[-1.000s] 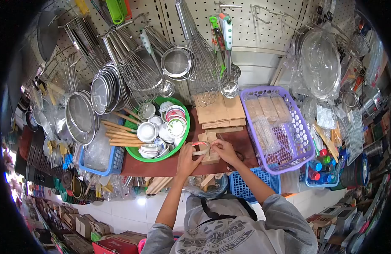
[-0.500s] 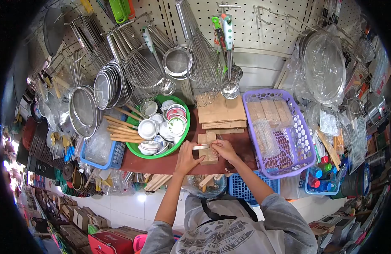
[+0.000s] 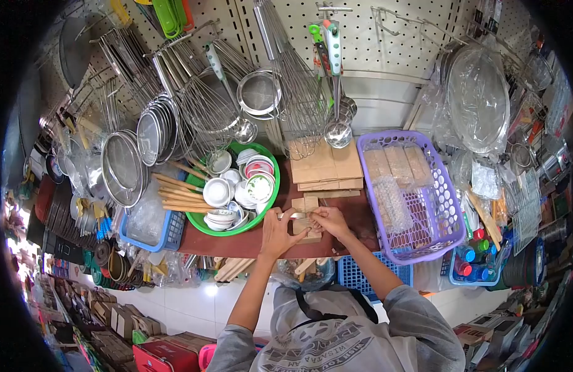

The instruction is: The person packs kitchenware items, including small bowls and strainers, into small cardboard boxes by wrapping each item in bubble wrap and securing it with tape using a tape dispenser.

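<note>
My left hand [image 3: 276, 234] is curled round what looks like a roll of tape [image 3: 293, 216], a pale narrow band seen nearly edge-on. Close to its right side, my right hand [image 3: 329, 221] is closed in a pinch, apparently on the tape's loose end; the fingertips hide most of it. Under both hands a small brown cardboard packet [image 3: 306, 204] lies on the reddish-brown table [image 3: 249, 243]. Its far end and a strip of its near end show between my hands.
Beyond the packet lie stacked flat cardboard pieces [image 3: 327, 164]. A green basin [image 3: 276, 193] of small bowls and wooden-handled tools stands left, a purple basket [image 3: 367, 186] with wrapped brown packets right. Whisks [image 3: 299, 105], strainers [image 3: 260, 93] and ladles [image 3: 338, 133] hang above.
The pale band between my hands has tilted and looks shorter, with my left fingers raised slightly. Both hands stay over the packet. The whole view has shifted slightly.
</note>
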`<action>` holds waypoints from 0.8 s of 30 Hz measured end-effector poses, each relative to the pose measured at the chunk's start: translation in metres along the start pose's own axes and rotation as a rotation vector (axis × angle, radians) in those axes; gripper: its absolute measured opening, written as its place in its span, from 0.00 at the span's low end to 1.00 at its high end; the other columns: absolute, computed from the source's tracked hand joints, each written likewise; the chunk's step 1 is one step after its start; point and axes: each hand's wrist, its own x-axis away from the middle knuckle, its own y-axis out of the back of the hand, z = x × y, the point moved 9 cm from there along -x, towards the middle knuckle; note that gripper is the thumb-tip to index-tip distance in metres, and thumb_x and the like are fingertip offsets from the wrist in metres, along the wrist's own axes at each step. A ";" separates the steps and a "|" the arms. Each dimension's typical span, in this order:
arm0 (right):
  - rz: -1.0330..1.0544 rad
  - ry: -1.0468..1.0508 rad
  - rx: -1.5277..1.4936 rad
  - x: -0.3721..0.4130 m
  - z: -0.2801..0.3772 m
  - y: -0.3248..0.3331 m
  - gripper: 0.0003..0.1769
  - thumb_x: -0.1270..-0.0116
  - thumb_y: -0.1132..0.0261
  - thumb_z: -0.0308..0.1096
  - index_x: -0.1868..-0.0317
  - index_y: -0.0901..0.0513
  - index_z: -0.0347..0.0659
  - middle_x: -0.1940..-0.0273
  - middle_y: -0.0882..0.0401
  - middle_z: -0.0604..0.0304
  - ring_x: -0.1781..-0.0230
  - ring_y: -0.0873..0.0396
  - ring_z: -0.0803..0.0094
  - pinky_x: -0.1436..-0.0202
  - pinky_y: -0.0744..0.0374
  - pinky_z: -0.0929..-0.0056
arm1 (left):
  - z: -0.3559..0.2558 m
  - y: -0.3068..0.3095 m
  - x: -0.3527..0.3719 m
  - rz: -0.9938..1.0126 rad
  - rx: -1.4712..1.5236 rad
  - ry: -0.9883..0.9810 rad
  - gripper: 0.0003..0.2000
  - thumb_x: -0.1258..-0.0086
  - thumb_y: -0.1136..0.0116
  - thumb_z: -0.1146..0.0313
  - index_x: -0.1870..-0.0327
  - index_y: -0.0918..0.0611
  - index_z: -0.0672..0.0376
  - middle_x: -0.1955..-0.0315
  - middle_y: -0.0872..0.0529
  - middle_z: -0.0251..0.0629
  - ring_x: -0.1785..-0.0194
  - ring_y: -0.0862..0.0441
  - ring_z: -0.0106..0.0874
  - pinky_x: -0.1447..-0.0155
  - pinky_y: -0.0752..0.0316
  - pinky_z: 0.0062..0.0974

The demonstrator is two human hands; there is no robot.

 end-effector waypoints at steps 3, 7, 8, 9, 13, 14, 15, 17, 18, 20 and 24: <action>0.000 0.013 0.001 -0.001 0.001 0.000 0.10 0.30 0.32 0.35 0.59 0.17 0.35 0.68 0.15 0.61 0.72 0.18 0.78 0.68 0.14 0.77 | 0.001 -0.002 -0.002 -0.001 -0.032 -0.001 0.31 0.50 0.22 0.51 0.45 0.20 0.51 0.56 0.30 0.46 0.50 0.32 0.44 0.46 0.32 0.41; 0.016 0.034 -0.022 0.002 0.004 -0.001 0.07 0.29 0.33 0.31 0.59 0.18 0.35 0.67 0.15 0.60 0.70 0.17 0.77 0.66 0.12 0.75 | -0.003 -0.005 -0.003 0.022 -0.068 -0.025 0.29 0.50 0.23 0.52 0.45 0.18 0.48 0.55 0.30 0.45 0.50 0.32 0.44 0.45 0.32 0.40; 0.019 0.038 -0.026 0.001 0.004 -0.001 0.07 0.28 0.34 0.31 0.59 0.18 0.35 0.66 0.14 0.59 0.70 0.16 0.77 0.66 0.12 0.75 | -0.005 -0.003 -0.003 0.015 -0.074 -0.030 0.29 0.50 0.23 0.52 0.45 0.18 0.48 0.55 0.30 0.45 0.50 0.32 0.44 0.45 0.33 0.41; 0.023 0.044 -0.029 0.000 0.003 -0.001 0.07 0.28 0.34 0.31 0.59 0.18 0.35 0.66 0.14 0.59 0.70 0.16 0.77 0.66 0.12 0.75 | -0.008 -0.001 -0.004 0.007 -0.079 -0.036 0.29 0.50 0.23 0.52 0.45 0.18 0.48 0.56 0.30 0.44 0.50 0.32 0.44 0.45 0.33 0.41; 0.019 0.058 -0.043 -0.003 -0.001 -0.002 0.06 0.28 0.35 0.30 0.60 0.19 0.35 0.65 0.14 0.57 0.70 0.16 0.76 0.67 0.12 0.75 | -0.009 0.001 -0.008 0.008 -0.063 -0.053 0.28 0.49 0.23 0.52 0.46 0.18 0.49 0.56 0.29 0.44 0.50 0.32 0.44 0.45 0.33 0.41; 0.008 0.058 -0.044 -0.004 -0.001 0.000 0.06 0.28 0.35 0.30 0.60 0.19 0.35 0.66 0.14 0.57 0.71 0.16 0.76 0.67 0.13 0.76 | -0.008 0.002 -0.010 0.014 -0.071 -0.054 0.29 0.49 0.24 0.51 0.45 0.18 0.49 0.56 0.29 0.45 0.50 0.32 0.44 0.45 0.33 0.41; -0.003 0.055 -0.046 -0.003 -0.002 0.000 0.06 0.28 0.34 0.30 0.60 0.19 0.35 0.66 0.14 0.58 0.71 0.16 0.76 0.68 0.13 0.76 | -0.007 0.004 -0.010 0.022 -0.080 -0.053 0.29 0.48 0.24 0.50 0.45 0.19 0.49 0.55 0.29 0.46 0.50 0.32 0.45 0.45 0.33 0.42; -0.017 0.064 -0.026 -0.004 -0.001 0.001 0.06 0.28 0.34 0.30 0.60 0.19 0.35 0.68 0.14 0.58 0.72 0.16 0.76 0.70 0.13 0.76 | -0.006 0.007 -0.012 0.044 -0.078 -0.055 0.29 0.47 0.25 0.50 0.44 0.20 0.49 0.55 0.29 0.47 0.50 0.32 0.46 0.46 0.33 0.42; -0.019 0.074 -0.004 -0.004 0.001 0.001 0.06 0.28 0.35 0.30 0.61 0.19 0.35 0.68 0.14 0.58 0.73 0.16 0.76 0.71 0.14 0.76 | -0.007 0.009 -0.014 0.059 -0.067 -0.058 0.29 0.47 0.25 0.50 0.44 0.20 0.49 0.55 0.29 0.47 0.51 0.32 0.45 0.46 0.33 0.41; -0.028 0.083 0.023 -0.003 0.002 0.000 0.07 0.28 0.34 0.30 0.61 0.19 0.34 0.70 0.14 0.58 0.75 0.17 0.76 0.72 0.14 0.76 | -0.005 0.009 -0.013 0.087 -0.056 -0.058 0.28 0.45 0.26 0.51 0.43 0.20 0.49 0.54 0.29 0.46 0.50 0.32 0.45 0.46 0.33 0.41; -0.056 0.087 0.035 -0.005 0.003 0.001 0.08 0.29 0.33 0.31 0.62 0.20 0.34 0.72 0.15 0.57 0.77 0.17 0.76 0.74 0.15 0.76 | -0.002 0.006 -0.013 0.114 -0.076 -0.069 0.27 0.42 0.28 0.54 0.41 0.22 0.50 0.53 0.28 0.45 0.49 0.31 0.44 0.44 0.33 0.41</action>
